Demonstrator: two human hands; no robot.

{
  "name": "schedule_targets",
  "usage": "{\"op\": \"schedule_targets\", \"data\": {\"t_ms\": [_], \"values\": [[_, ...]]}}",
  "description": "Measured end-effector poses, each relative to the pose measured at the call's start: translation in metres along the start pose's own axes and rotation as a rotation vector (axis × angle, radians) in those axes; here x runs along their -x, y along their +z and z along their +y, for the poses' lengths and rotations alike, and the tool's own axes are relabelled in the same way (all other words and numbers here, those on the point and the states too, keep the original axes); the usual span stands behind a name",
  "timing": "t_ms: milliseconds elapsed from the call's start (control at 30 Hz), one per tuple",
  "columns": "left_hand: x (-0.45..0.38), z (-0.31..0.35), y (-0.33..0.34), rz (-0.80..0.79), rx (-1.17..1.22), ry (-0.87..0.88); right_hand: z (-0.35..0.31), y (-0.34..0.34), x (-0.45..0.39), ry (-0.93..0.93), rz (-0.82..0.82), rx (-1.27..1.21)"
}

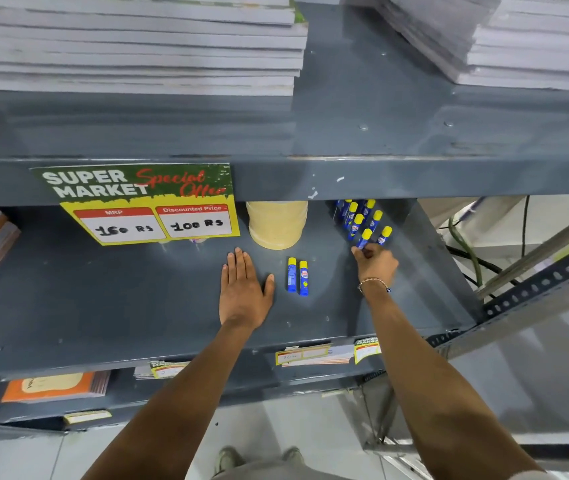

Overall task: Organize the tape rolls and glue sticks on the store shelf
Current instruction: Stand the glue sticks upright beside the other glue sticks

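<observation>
The stack of tape rolls (pixel 277 224) stands at the back of the grey shelf (pixel 103 306); the upper shelf edge cuts off its top. To the right of the stack, a group of upright glue sticks (pixel 362 220) goes back into shadow, so their number is hard to tell. The right hand (pixel 376 263) is at the front of this group, its fingers closed around the base of the nearest stick (pixel 364 239). In front of the stack, two glue sticks (pixel 298 275) lie side by side. Left of them the left hand (pixel 243 289) lies flat on the shelf, fingers together, thumb out. The price sign (pixel 144 202) hides small objects behind it.
</observation>
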State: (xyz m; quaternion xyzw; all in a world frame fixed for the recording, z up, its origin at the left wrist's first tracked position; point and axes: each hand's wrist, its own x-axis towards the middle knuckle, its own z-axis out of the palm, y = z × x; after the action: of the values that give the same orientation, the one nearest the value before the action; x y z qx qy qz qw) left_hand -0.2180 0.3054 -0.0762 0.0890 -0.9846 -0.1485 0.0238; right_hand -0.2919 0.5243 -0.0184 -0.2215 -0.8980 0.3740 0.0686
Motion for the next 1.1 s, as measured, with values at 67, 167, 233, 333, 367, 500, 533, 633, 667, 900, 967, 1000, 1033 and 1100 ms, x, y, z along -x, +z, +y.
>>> {"op": "schedule_targets", "data": {"t_ms": [67, 167, 233, 333, 367, 500, 533, 633, 667, 900, 967, 1000, 1033, 1100], "values": [[0.000, 0.000, 0.000, 0.001, 0.001, 0.000, -0.001, -0.001, 0.000, 0.001, -0.022, 0.024], [0.000, 0.000, 0.000, -0.003, 0.002, -0.001, -0.001, -0.003, 0.002, 0.055, -0.037, -0.002], [0.000, 0.000, 0.000, -0.009, -0.006, -0.003, 0.000, -0.002, 0.011, 0.100, -0.034, -0.032], [-0.001, 0.000, 0.000, -0.021, -0.019, -0.007, -0.007, 0.008, 0.038, 0.058, -0.111, -0.062], [-0.001, 0.000, 0.000, -0.025, -0.020, -0.007, -0.011, 0.012, 0.048, 0.015, -0.179, -0.035], [0.000, 0.000, -0.001, -0.030, -0.029, 0.002, -0.037, 0.029, 0.072, -0.130, -0.396, 0.127], [0.000, 0.000, -0.001, -0.032, -0.027, 0.001, -0.041, 0.033, 0.074, -0.147, -0.419, 0.165], [0.000, 0.000, -0.001, -0.041, -0.027, -0.003, -0.046, 0.039, 0.079, -0.160, -0.468, 0.250], [-0.001, 0.000, -0.001, -0.042, -0.025, -0.006, -0.046, 0.039, 0.079, -0.155, -0.475, 0.255], [-0.001, 0.001, 0.000, -0.041, -0.039, -0.008, -0.045, 0.031, 0.077, -0.209, -0.458, 0.400], [-0.001, 0.002, 0.000, -0.042, -0.052, -0.009, -0.048, 0.034, 0.085, -0.283, -0.433, 0.485], [-0.002, 0.002, 0.000, -0.042, -0.054, -0.009, -0.049, 0.035, 0.088, -0.299, -0.419, 0.509], [-0.001, 0.001, 0.000, -0.042, -0.054, -0.009, -0.049, 0.036, 0.091, -0.298, -0.405, 0.514], [-0.001, 0.001, -0.001, -0.039, -0.052, -0.005, -0.045, 0.033, 0.090, -0.244, -0.377, 0.478]]}}
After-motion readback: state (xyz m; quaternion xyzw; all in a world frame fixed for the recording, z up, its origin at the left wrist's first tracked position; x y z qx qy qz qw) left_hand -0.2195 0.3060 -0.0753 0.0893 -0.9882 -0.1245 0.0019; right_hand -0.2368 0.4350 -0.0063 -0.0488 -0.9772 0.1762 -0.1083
